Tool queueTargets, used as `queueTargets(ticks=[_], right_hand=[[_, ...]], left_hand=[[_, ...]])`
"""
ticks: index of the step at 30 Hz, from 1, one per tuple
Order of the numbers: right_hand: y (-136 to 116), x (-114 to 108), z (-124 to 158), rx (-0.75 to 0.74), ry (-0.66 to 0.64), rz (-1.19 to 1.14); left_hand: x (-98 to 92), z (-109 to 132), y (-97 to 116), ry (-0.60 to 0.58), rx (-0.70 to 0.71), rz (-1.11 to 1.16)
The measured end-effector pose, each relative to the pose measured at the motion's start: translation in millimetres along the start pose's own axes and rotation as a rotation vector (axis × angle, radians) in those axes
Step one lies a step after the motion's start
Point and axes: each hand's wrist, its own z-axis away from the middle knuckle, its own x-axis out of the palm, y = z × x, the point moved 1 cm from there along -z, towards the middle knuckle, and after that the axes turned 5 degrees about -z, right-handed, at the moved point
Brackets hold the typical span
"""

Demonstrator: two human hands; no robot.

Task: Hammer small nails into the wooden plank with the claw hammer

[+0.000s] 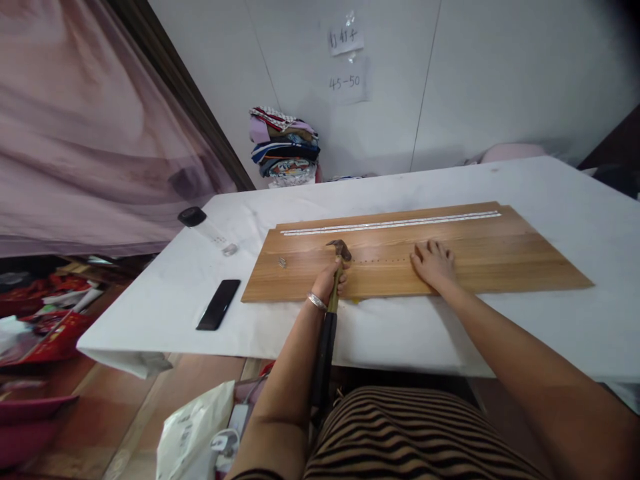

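Note:
My left hand (327, 281) is closed round a claw hammer (327, 340), gripping its handle just below the metal head. The hammer head is over the wooden board (380, 240), and the black grip points back toward my body. Fingers apart, my right hand (434, 264) rests on the board near its front edge. Between the two hands runs a row of small dark dots (380, 261), nails or holes, too small to tell. A few small nails (283, 263) lie on the board's left part. Two pale strips (390, 224) run along its far side.
The board lies on a table with a white cloth (165, 293). On the table's left are a black phone (219, 305) and a clear bottle with a black lid (207, 230). Folded clothes (285, 147) are stacked by the wall. A white bag (195, 427) stands below the table's front edge.

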Motion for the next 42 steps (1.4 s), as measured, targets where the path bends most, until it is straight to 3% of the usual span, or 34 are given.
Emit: queueTargets(ticks=[42], right_hand=[[-0.9, -1.3, 0.5, 0.007, -0.007, 0.017]], left_hand=[[3.2, 5.5, 5.0, 0.018, -0.021, -0.006]])
